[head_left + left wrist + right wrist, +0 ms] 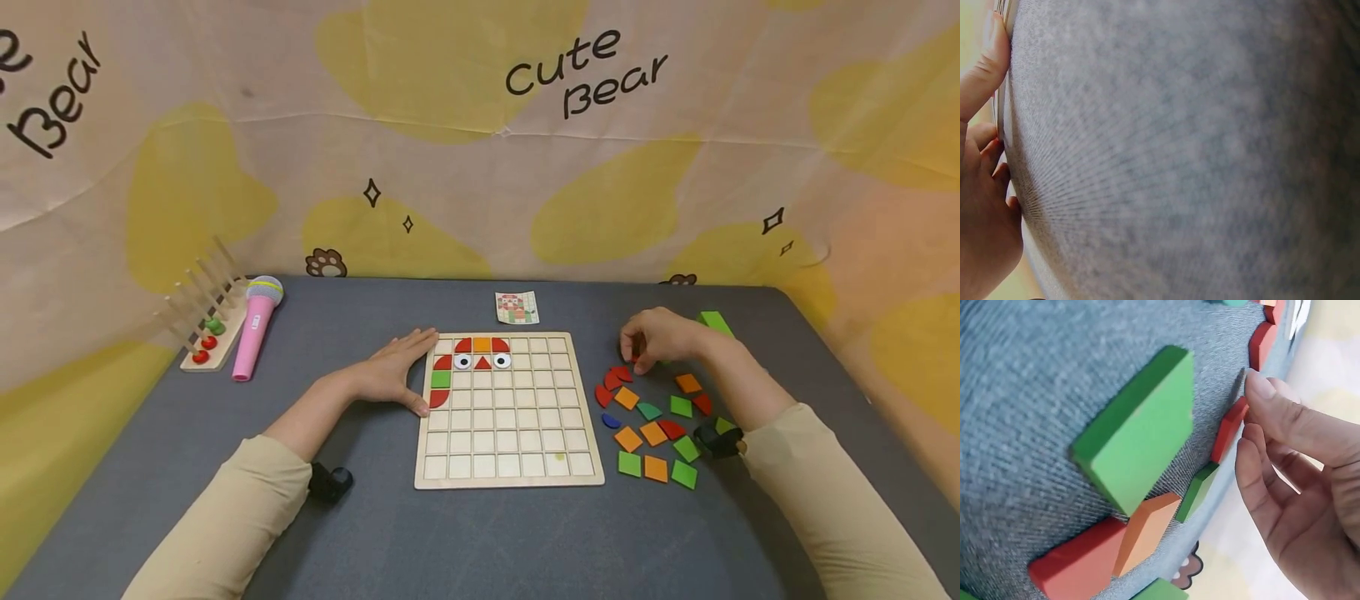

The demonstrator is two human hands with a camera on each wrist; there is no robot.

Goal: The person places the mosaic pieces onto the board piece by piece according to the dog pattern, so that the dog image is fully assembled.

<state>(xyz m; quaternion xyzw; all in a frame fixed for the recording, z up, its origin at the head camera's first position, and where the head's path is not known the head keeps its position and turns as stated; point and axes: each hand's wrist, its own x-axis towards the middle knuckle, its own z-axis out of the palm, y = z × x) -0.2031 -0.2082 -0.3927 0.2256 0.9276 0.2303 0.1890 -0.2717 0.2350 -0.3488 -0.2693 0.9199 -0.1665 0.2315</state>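
Observation:
My left hand (390,368) rests at the left edge of the wooden grid board (510,479), its thumb and fingers spread along the frame. In the left wrist view, the thumb (985,72) touches the board's rim. Red, orange and green pieces and two round eye pieces (501,361) sit in the board's upper-left cells. To the right of the board, my right hand (660,337) is low over the table with its fingers curled. Its thumb and fingers pinch the end of a red piece (1230,430), partly hidden by the fingertips.
Loose orange, green, red and blue pieces (656,469) lie scattered right of the board. A small picture card (517,307) lies behind it. A pink microphone (255,333) and a wooden peg stand (217,354) with red and green beads are at the left. A patterned cloth (480,167) hangs behind the table.

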